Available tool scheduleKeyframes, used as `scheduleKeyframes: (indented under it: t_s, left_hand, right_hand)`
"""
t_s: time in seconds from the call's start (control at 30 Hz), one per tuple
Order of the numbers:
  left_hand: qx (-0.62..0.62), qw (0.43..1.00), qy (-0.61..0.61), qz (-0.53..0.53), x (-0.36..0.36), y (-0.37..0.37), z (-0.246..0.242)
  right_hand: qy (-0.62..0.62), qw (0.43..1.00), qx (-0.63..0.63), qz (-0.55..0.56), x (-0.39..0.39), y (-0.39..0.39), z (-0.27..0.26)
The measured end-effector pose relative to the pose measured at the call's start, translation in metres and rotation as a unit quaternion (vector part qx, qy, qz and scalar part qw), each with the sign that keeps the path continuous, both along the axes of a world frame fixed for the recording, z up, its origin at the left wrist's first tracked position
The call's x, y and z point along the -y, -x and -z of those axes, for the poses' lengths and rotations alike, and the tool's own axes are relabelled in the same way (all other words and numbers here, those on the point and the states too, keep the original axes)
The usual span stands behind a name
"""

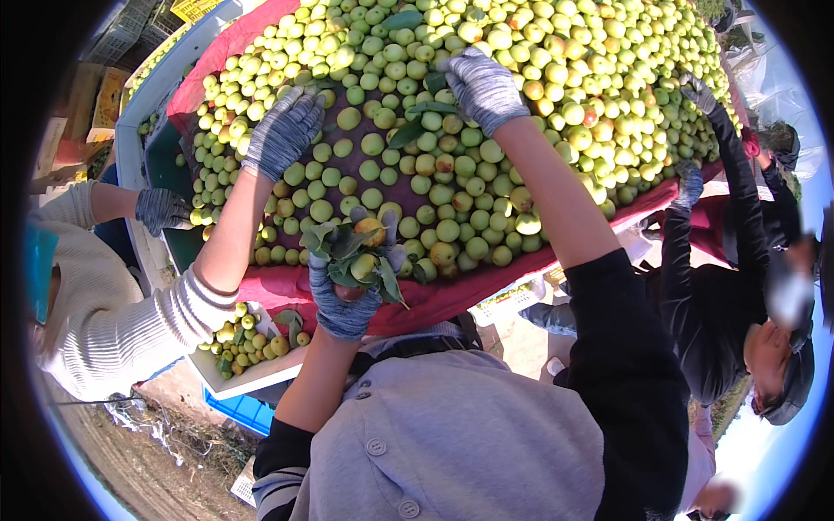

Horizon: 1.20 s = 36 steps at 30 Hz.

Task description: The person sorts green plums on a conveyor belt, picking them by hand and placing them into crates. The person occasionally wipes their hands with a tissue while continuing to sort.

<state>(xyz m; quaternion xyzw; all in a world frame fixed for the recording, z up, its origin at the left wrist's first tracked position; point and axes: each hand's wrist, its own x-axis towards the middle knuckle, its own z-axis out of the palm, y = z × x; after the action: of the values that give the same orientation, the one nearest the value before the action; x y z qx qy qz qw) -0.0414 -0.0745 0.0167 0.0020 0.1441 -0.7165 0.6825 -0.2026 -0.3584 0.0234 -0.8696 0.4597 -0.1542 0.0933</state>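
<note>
My left hand (345, 286), in a grey knit glove, is close to my body, palm up. It holds a bunch of green leaves (348, 247) with a few small round fruits (365, 267) among them; one is reddish brown. My right hand (485, 91), gloved the same way, reaches forward onto the heap of small yellow-green fruits (573, 78), which look like jujubes. Its fingers bend down among the fruits near a dark leaf (435, 82); what lies under the fingertips is hidden. More loose leaves (407, 132) lie between my hands.
Red cloth (417, 306) lines the sorting table's near edge. A co-worker's gloved hand (287, 133) rests on the fruits at left, another (163, 211) at the rim. At right, another person's gloved hands (689, 182) touch the heap. A white crate of fruits (251, 378) stands below.
</note>
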Motion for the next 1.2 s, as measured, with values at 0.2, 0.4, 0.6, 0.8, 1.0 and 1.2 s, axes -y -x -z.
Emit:
scheduleKeyframes:
  t_s: [0.2,0.4,0.6,0.8,1.0,1.2]
  left_hand:
    - [0.024,0.999,0.018,-0.021,-0.004,-0.017,-0.01]
    - [0.002,0.998,-0.037,-0.06,-0.03,-0.032,-0.013]
    - [0.007,0.993,-0.055,-0.102,-0.041,-0.038,0.0]
    - [-0.022,0.99,-0.053,-0.125,-0.039,-0.045,-0.001]
    - [-0.003,0.994,-0.022,-0.104,-0.033,-0.041,-0.008]
    - [-0.002,0.995,-0.037,-0.097,-0.037,-0.043,-0.006]
  right_hand:
    - [-0.043,0.976,-0.212,-0.036,0.005,-0.035,0.046]
    - [-0.155,0.978,-0.106,-0.093,0.025,0.008,0.019]
    - [-0.23,0.949,0.214,-0.033,0.047,0.02,-0.02]
    - [-0.148,0.985,0.082,-0.037,-0.006,-0.03,0.009]
    - [-0.09,0.968,-0.196,-0.127,-0.068,-0.096,0.058]
    - [-0.124,0.943,-0.223,-0.214,-0.074,-0.091,0.068]
